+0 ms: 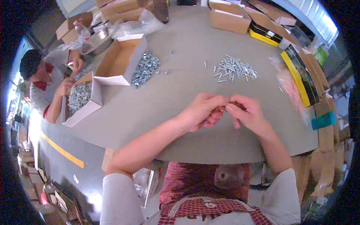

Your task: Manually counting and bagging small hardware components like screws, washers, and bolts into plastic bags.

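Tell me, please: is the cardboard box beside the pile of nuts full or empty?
Empty, as far as it shows. The cardboard box lies open with its bare brown inside visible, while the nuts lie heaped outside it on the table.

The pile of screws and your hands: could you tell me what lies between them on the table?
In the head view, only bare grey table lies between the pile of screws and the hands, left and right.

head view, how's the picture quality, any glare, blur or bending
Head view: fisheye bends the table edge and leaves black corners; window glare washes out the upper right and far left; the left hand and right hand are soft, so whatever the fingertips pinch is unreadable.
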Tool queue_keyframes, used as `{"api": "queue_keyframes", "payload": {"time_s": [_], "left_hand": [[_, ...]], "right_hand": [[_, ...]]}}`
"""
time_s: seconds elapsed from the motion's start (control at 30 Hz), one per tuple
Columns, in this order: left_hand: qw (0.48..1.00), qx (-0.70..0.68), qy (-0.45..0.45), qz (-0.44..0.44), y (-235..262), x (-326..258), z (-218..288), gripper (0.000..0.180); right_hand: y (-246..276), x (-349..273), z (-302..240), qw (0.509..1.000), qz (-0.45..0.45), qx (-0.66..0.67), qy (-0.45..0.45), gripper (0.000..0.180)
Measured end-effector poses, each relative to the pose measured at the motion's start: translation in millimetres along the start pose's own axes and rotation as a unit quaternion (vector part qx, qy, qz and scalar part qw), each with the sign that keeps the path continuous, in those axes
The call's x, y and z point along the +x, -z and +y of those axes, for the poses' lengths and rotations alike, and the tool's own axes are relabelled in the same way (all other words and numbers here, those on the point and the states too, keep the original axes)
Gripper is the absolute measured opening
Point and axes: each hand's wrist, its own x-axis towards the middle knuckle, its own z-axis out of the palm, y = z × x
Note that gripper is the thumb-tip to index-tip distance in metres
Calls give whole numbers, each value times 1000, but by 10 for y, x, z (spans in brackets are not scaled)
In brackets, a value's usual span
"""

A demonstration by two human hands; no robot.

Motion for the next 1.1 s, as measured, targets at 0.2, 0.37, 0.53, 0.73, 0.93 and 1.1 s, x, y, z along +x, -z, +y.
{"api": "queue_keyframes", "payload": {"time_s": [0.2, 0.37, 0.53, 0.73, 0.93, 1.1], "left_hand": [[998, -33, -10, 59, 17, 23, -66, 24], [994, 70, -62, 52, 48, 20, -22, 25], [992, 126, 3, 14, 137, -22, 78, 26], [992, 121, 8, -28, 132, 2, 102, 26], [999, -17, 33, -35, 141, -43, 62, 27], [999, 28, 2, 28, 84, -8, 64, 31]], "right_hand": [[-34, 68, -10, 999, 18, -37, -14, 21], [-13, 105, 65, 947, 75, -240, 200, 22], [-33, 82, 52, 944, 32, -231, 233, 21], [-48, 68, 133, 958, 29, -149, 242, 16], [-3, 26, 32, 993, -61, 102, 0, 23], [-34, 112, 56, 958, 22, -212, 190, 21]]}}
